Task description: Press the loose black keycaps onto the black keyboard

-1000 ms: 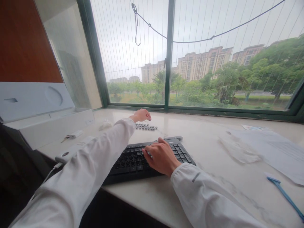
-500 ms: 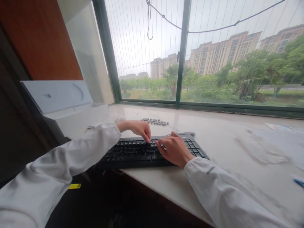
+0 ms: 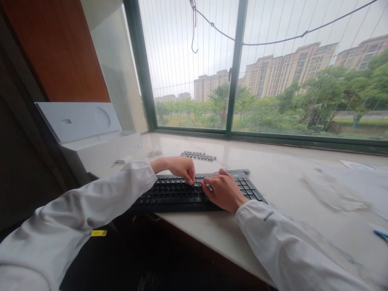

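Observation:
A black keyboard (image 3: 178, 207) lies along the front edge of the pale tabletop, and some of its key places look bare of caps. Over its middle, my left hand (image 3: 181, 167) points fingers down in a pinch at the keys. Whatever those fingertips hold, if anything, is too small to make out. Just to the right, my right hand (image 3: 223, 190) rests on the keyboard, thumb and forefinger apart near the left fingertips, with nothing visible in it. Behind the keyboard, several loose keycaps (image 3: 198, 155) are laid out in rows.
A white open box (image 3: 100, 147) stands at the left by the wall. Crumpled clear plastic (image 3: 336, 192) and white paper (image 3: 360, 182) lie at the right, with a blue object (image 3: 380, 235) at the edge. A green-framed window (image 3: 229, 101) closes off the back.
The camera view has shifted slightly. My left fingertips have moved a little down and toward the front over the keys, still pinched. My right hand stays nearly in place.

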The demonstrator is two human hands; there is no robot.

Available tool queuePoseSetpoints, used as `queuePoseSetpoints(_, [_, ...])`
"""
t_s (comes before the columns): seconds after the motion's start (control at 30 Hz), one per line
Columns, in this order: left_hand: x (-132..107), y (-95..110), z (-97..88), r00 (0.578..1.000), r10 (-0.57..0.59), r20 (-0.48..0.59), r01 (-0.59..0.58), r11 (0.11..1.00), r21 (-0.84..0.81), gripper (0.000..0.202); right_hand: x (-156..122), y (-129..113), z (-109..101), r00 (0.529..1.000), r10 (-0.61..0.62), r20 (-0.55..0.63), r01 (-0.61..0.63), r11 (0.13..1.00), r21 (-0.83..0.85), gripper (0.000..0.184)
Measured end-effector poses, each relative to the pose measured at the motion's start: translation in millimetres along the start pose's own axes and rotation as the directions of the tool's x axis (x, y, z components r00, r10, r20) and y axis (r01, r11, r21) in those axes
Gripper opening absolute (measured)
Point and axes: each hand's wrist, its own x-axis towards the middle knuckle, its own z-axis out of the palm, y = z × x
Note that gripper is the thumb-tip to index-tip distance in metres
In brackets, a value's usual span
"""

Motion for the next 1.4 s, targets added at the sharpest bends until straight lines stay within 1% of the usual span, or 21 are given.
queuePoseSetpoints(0.2, [2.0, -2.3, 1.6, 1.000, 0.002, -0.013, -0.001, 1.000, 0.030, 0.020, -0.4, 0.4, 1.1, 1.000, -0.006, -0.010, 0.006, 1.000, -0.006, 0.041])
queuePoseSetpoints(0.43, [1.4, 4.6, 1.8, 1.000, 0.008, -0.027, -0.005, 0.996, 0.085, 0.019, -0.8, 1.2, 3.3, 1.000, -0.006, -0.023, 0.005, 1.000, -0.019, 0.040])
queuePoseSetpoints(0.73, [0.2, 9.2, 2.1, 0.999, -0.018, -0.037, 0.022, 0.992, 0.124, 0.019, 0.6, 0.6, 2.7, 0.999, -0.013, -0.037, 0.012, 0.999, -0.030, 0.039])
queuePoseSetpoints(1.1, [2.4, 2.1, 4.3, 0.998, -0.037, -0.059, 0.041, 0.996, 0.077, 0.020, 0.4, 0.1, 2.7, 0.999, -0.013, -0.045, 0.012, 1.000, -0.018, 0.038])
queuePoseSetpoints(1.4, [0.6, 6.3, 3.5, 0.996, -0.047, -0.073, 0.055, 0.992, 0.110, 0.020, 0.6, 0.6, 3.3, 0.999, -0.016, -0.044, 0.015, 1.000, -0.016, 0.038])
